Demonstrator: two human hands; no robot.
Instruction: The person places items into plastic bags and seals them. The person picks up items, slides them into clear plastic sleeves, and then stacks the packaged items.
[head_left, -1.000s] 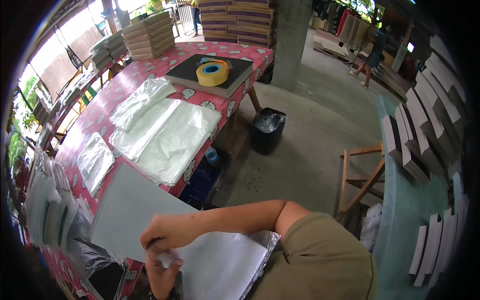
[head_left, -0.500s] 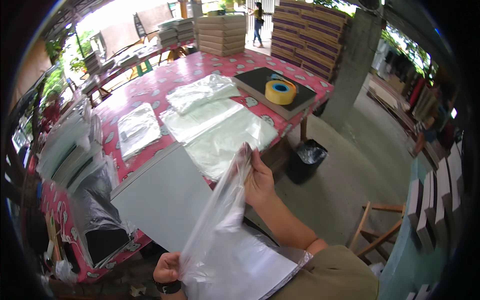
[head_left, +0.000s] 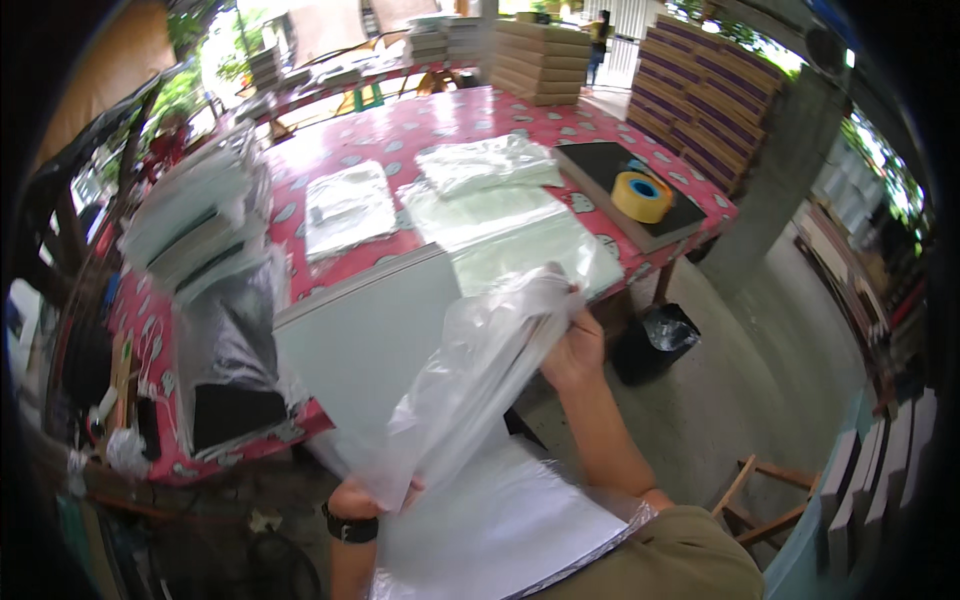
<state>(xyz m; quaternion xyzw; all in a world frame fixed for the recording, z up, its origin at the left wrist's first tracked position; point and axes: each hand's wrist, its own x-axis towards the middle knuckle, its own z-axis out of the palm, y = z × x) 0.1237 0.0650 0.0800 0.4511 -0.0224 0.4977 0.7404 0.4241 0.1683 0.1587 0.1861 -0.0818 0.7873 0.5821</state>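
Note:
A clear plastic bag [head_left: 470,350] stretches crumpled and slanting between my two hands. My right hand [head_left: 578,352] is closed on its gathered upper end, near the table edge. Low on the left, my left hand [head_left: 385,492], with a dark band on the wrist, is closed on the bag's lower end; its fingertips are partly veiled by the film. Under the bag, a flat white stack in clear plastic [head_left: 490,525] lies across my lap. Just beyond, a grey-white flat board [head_left: 365,325] rests on the table's near edge, partly covered by the bag.
On the pink patterned table [head_left: 340,140] lie flat clear plastic bags [head_left: 520,235], a yellow tape roll [head_left: 640,197] on a dark board [head_left: 590,160], and wrapped stacks [head_left: 200,210] at left. A black bin [head_left: 650,345] and wooden stool [head_left: 765,490] stand right. Cartons [head_left: 700,95] and a person [head_left: 598,45] are farther back.
My view has swung left, so the table sits farther right in it. The plastic bag has spread wider and billows between my hands, which both keep hold of it.

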